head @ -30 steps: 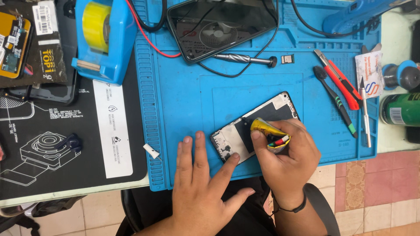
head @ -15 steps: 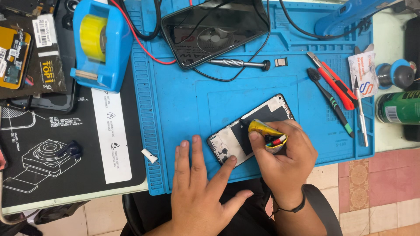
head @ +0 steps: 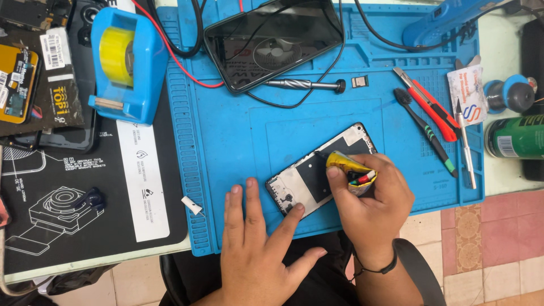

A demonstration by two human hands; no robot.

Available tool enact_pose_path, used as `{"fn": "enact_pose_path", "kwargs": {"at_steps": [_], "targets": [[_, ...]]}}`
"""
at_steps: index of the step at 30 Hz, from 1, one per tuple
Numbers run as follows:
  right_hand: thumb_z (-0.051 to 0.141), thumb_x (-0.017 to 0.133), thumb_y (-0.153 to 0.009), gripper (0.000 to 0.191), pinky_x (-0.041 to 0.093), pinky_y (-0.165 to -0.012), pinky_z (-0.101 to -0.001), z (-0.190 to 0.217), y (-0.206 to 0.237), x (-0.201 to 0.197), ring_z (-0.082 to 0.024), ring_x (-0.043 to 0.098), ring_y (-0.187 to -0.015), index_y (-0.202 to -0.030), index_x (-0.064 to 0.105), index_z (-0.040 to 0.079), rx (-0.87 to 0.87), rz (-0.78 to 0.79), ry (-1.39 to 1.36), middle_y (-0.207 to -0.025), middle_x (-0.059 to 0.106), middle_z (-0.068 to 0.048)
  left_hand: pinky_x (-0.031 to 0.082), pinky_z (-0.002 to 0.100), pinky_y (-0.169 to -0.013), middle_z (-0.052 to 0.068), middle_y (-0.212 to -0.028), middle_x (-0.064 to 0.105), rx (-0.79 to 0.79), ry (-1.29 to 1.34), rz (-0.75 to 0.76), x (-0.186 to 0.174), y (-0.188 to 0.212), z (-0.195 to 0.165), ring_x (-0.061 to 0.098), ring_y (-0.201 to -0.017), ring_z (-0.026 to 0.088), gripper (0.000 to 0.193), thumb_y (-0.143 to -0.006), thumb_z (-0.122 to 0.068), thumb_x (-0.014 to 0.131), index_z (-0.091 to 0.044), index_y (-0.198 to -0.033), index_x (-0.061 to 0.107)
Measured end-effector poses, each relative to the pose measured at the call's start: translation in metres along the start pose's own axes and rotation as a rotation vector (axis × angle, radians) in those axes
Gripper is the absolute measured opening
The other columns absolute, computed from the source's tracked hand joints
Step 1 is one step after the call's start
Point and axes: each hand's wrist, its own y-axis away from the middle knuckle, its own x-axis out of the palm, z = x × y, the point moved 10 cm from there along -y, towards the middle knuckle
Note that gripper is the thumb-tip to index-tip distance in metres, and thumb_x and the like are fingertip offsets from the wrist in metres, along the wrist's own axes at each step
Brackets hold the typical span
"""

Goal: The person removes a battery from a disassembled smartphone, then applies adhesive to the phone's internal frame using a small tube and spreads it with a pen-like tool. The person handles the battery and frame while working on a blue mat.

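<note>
An opened phone frame (head: 310, 177) with a black panel inside lies tilted on the blue work mat (head: 238, 141). My left hand (head: 258, 246) rests flat on the mat, its index fingertip pressing the frame's lower corner. My right hand (head: 371, 198) squeezes a small yellow glue tube (head: 348, 165), its tip pointing at the frame's upper edge.
A second phone (head: 273, 42) with a dark screen lies at the mat's far side amid cables. A metal screwdriver (head: 306, 85), red cutter (head: 428, 105), black brush (head: 425, 131) and tweezers (head: 466, 147) lie around. A blue tape dispenser (head: 122, 62) stands left, a green can (head: 513, 137) right.
Both hands stay on the phone frame; the tube has shifted only slightly. The camera view has drifted a little.
</note>
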Motion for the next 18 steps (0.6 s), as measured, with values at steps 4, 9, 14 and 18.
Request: {"fn": "enact_pose_path", "kwargs": {"at_steps": [4, 9, 14, 18], "targets": [[0.006, 0.087, -0.086, 0.030, 0.054, -0.078, -0.0285, -0.0002, -0.0008, -0.0009, -0.019, 0.070, -0.087, -0.108, 0.067, -0.001, 0.010, 0.000, 0.016, -0.100, 0.072, -0.011, 0.028, 0.069, -0.113, 0.039, -0.153, 0.030, -0.007, -0.003, -0.005, 0.0004, -0.0003, 0.0003, 0.027, -0.142, 0.061, 0.065, -0.073, -0.062, 0.082, -0.019, -0.121, 0.075], [0.006, 0.087, -0.087, 0.029, 0.053, -0.076, -0.0278, -0.0025, -0.0023, -0.0026, -0.018, 0.070, -0.084, -0.107, 0.067, 0.000, 0.032, -0.015, 0.027, -0.098, 0.072, -0.010, 0.028, 0.069, -0.113, 0.040, -0.153, 0.030, -0.003, -0.006, -0.006, 0.0009, 0.0004, 0.0002, 0.026, -0.143, 0.061, 0.065, -0.073, -0.062, 0.081, -0.019, -0.121, 0.075], [0.006, 0.085, -0.090, 0.027, 0.054, -0.076, -0.0269, -0.0086, -0.0032, -0.0033, -0.017, 0.071, -0.085, -0.108, 0.067, 0.000, 0.075, -0.018, -0.013, -0.097, 0.073, -0.009, 0.028, 0.069, -0.113, 0.040, -0.153, 0.030, -0.001, -0.009, -0.011, 0.0011, 0.0013, 0.0005, 0.026, -0.143, 0.061, 0.065, -0.073, -0.062, 0.081, -0.019, -0.122, 0.074], [0.005, 0.087, -0.086, 0.029, 0.053, -0.075, -0.0270, -0.0060, -0.0043, -0.0052, -0.017, 0.070, -0.085, -0.107, 0.067, -0.001, 0.046, -0.034, 0.037, -0.098, 0.073, -0.011, 0.027, 0.069, -0.113, 0.040, -0.153, 0.030, 0.007, -0.017, -0.013, 0.0014, 0.0012, -0.0005, 0.025, -0.143, 0.061, 0.066, -0.074, -0.063, 0.081, -0.018, -0.122, 0.074]]}}
